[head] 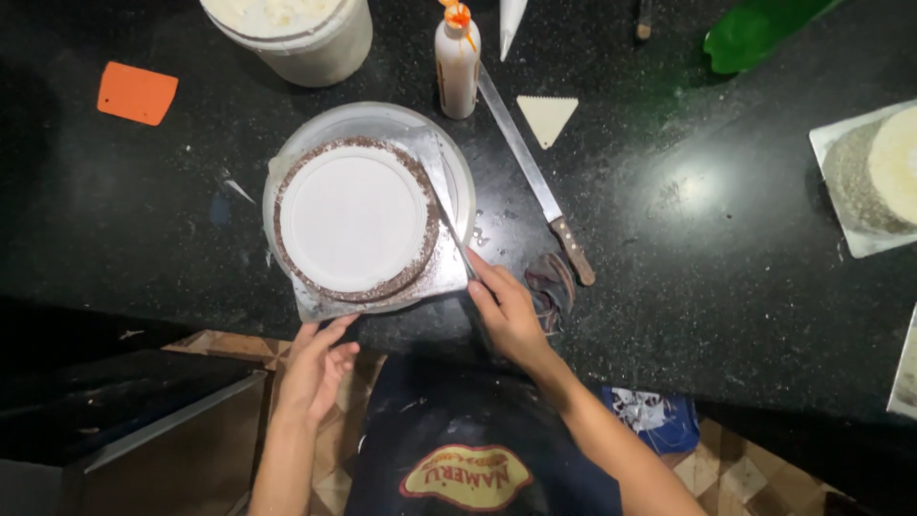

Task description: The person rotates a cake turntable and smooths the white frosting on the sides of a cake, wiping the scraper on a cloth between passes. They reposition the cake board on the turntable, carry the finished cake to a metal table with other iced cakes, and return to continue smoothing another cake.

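- Head view: the white-iced cake (353, 218), ringed with dark crumbs, sits on a square silver board (435, 277) over a round turntable (457, 162) at the middle of the black tabletop (726, 287).
- The right hand (506, 311), at 4 o'clock of the cake, is clenched around a palette knife (441, 196) whose blade lies against the cake's side.
- The left hand (315, 368), at 6 o'clock, has its fingers loose at the board's edge, grasping nothing.
- Done well, I judge: blade steady and upright, board turned slowly.
- Packages: a white squeeze bottle (458, 67) with an orange tip at 1 o'clock; a cream tub (306, 33) at 12; an orange scraper (138, 93) at 10.
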